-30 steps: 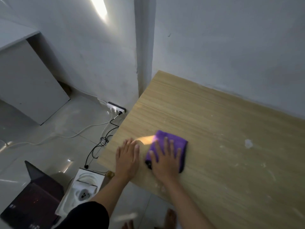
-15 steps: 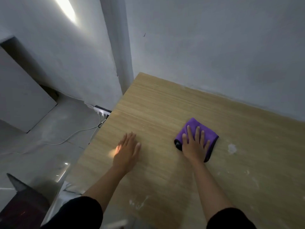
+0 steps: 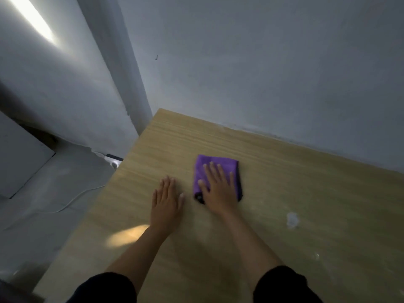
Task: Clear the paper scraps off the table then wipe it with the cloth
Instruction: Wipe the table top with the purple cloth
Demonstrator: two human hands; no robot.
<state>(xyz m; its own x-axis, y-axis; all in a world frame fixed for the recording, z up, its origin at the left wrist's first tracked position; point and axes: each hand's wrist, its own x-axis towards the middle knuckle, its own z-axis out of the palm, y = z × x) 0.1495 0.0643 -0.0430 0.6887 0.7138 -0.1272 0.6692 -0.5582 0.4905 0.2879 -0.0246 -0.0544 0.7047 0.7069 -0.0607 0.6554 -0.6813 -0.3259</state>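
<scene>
Back leftward I'm sliding the cloth under my flat right hand, left hand lying open, nothing pinching, so it's risking slipping.

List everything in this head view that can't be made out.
1. Cloth: its middle is hidden under the right hand.
2. White patch on the table: blurred, so it cannot be told whether it is a paper scrap or a smear.
3. Table: its right and near edges are cut off by the frame.
4. Power strip on the floor: partly hidden behind the table's edge, small and dim.
</scene>
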